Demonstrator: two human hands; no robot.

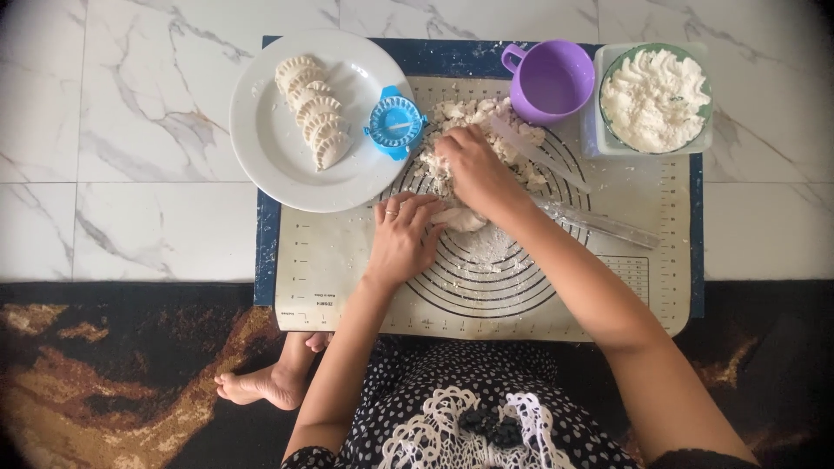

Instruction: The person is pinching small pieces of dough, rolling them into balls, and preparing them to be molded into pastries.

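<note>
A cream baking mat (330, 260) with dark ring markings lies on the marble floor. On it sits a crumbly heap of white dough (460, 113). My right hand (473, 169) rests fingers-down on that heap, pressing into it. My left hand (404, 236), with a ring on one finger, lies beside it with fingers curled against a small smooth lump of dough (462, 219). A clear plastic rolling pin (599, 224) lies on the mat to the right of my hands.
A white plate (269, 148) with several folded dumplings (313, 113) sits at top left, a blue dumpling press (395, 124) at its edge. A purple cup (552, 82) and a tub of white flour (653, 97) stand at top right. A clear scraper (543, 156) lies nearby.
</note>
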